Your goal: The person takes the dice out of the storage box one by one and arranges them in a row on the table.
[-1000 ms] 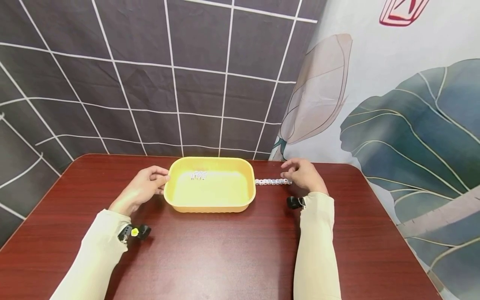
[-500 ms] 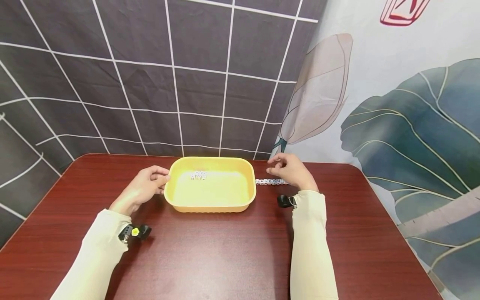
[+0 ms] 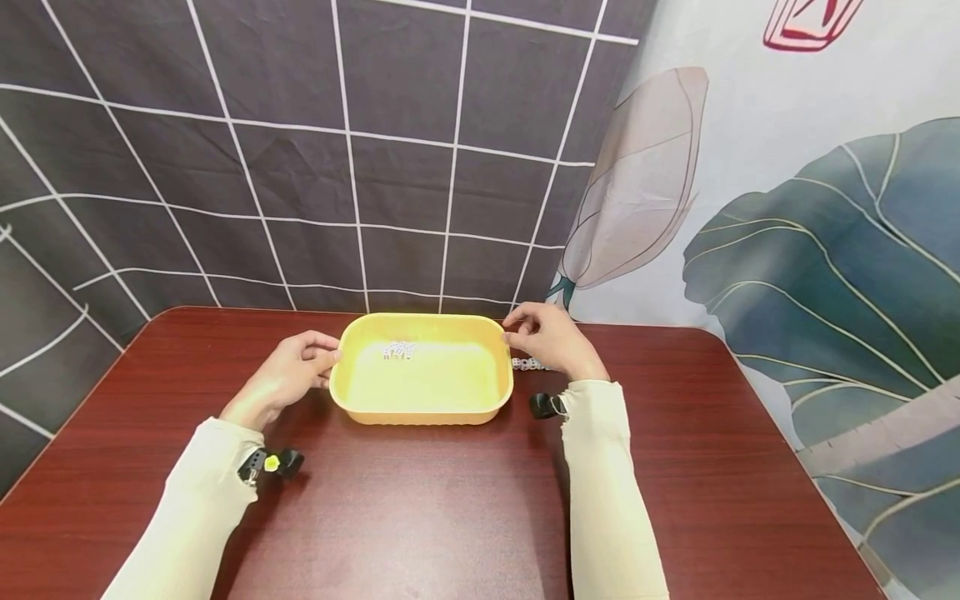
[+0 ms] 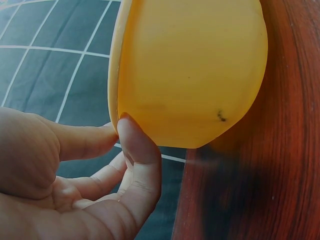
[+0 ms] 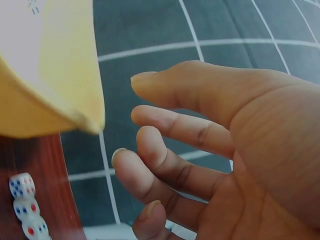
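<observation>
Basically, head view: the right hand (image 3: pixel 553 340) has slid left since the earlier shots, off the far end of the dice row (image 3: pixel 527 364) and up to the right end of the yellow tray (image 3: pixel 423 418). It now covers part of the row, so the count out there can't be told. Left hand (image 3: pixel 281 375) hasn't moved, at the tray's left end. Tray sits unmoved on the table (image 3: pixel 390 517), near the back edge. Small white cluster (image 3: pixel 398 350) inside it, same spot; likely dice, too small to confirm. Reads as attention going from the row to the tray, one hand at each end. Judgement only. Writing: red stamp-like mark (image 3: pixel 810 25) on the pale backdrop, cut off by the frame, not legible. No brand seen on the tray.

Left wrist view: left hand pinches the tray rim, one digit on each side of it. Small dark spot (image 4: pixel 221 117) on the tray wall, not lettering as far as can be told. No label.

Right wrist view: right hand's thumb stands apart from loosely bent fingers, nothing between them. Gap visible between fingertips and tray, so no grip. Dice on the table show red and blue pips, no text.
</observation>
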Tool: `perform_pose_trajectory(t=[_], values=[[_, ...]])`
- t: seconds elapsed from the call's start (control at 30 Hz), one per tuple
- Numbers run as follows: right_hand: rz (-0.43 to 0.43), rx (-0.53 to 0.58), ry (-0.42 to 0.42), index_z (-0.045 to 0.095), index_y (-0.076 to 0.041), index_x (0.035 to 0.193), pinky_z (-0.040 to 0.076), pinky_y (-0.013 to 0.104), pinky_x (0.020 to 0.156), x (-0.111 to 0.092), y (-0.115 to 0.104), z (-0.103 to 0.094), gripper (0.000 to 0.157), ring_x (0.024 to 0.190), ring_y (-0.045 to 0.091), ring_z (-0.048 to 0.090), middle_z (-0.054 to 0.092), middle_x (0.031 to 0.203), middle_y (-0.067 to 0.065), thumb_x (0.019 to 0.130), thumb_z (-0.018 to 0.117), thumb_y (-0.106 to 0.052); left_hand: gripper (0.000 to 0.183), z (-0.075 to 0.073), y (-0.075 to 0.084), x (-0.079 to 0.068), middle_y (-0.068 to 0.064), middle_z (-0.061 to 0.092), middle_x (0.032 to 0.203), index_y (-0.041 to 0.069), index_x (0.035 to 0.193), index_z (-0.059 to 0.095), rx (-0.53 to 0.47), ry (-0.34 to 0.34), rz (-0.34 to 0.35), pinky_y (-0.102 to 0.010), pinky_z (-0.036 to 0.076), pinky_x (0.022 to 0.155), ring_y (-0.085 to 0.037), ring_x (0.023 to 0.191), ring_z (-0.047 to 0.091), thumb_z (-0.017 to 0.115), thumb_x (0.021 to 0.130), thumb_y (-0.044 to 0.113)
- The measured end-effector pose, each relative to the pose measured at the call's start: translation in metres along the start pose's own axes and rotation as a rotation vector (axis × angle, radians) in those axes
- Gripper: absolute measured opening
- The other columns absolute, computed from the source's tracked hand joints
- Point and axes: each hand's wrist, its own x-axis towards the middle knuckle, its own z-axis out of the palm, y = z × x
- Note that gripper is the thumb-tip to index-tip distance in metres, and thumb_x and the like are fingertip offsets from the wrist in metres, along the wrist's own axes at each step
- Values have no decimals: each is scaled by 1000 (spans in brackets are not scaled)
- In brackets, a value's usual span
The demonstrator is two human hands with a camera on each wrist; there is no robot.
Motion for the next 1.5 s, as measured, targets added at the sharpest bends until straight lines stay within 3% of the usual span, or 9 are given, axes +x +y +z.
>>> perform_pose_trajectory(t=[0.2, 0.53, 0.9, 1.1, 1.5], values=[[-29, -4, -29, 71, -7, 111, 49, 26, 69, 5, -14, 13, 22, 74, 17, 58, 63, 83, 4, 91, 70, -17, 35, 0, 0, -1, -12, 66, 98, -14, 130, 47, 3, 4, 8, -22, 58, 69, -6, 73, 61, 53, 104, 8], [-41, -26, -72, 69, -9, 116, 48, 24, 62, 11, -35, 37, 28, 70, 15, 59, 63, 85, 4, 90, 74, -20, 34, 1, 0, 0, -8, 65, 95, -15, 130, 47, -10, 3, 12, -21, 58, 68, -6, 74, 61, 52, 104, 6], [-84, -64, -131, 66, -7, 124, 46, 23, 64, 15, -52, 59, 36, 66, 13, 58, 63, 85, 5, 91, 75, -18, 35, 1, 1, -1, -11, 65, 98, -15, 131, 47, -1, 3, 10, -21, 58, 68, -6, 74, 61, 53, 104, 7], [-116, -75, -175, 64, -5, 127, 45, 22, 69, 19, -58, 74, 39, 72, 12, 55, 62, 85, 4, 91, 73, -17, 35, 1, 0, 0, -14, 65, 100, -15, 131, 47, 1, 2, 6, -21, 58, 69, -6, 74, 61, 53, 104, 7], [-30, -31, -151, 61, -12, 135, 45, 24, 69, 22, -66, 95, 47, 76, 13, 56, 62, 87, 4, 91, 72, -22, 35, 1, 0, 0, -14, 66, 101, -14, 131, 47, -5, 2, 2, -21, 58, 69, -7, 75, 62, 53, 105, 8]])
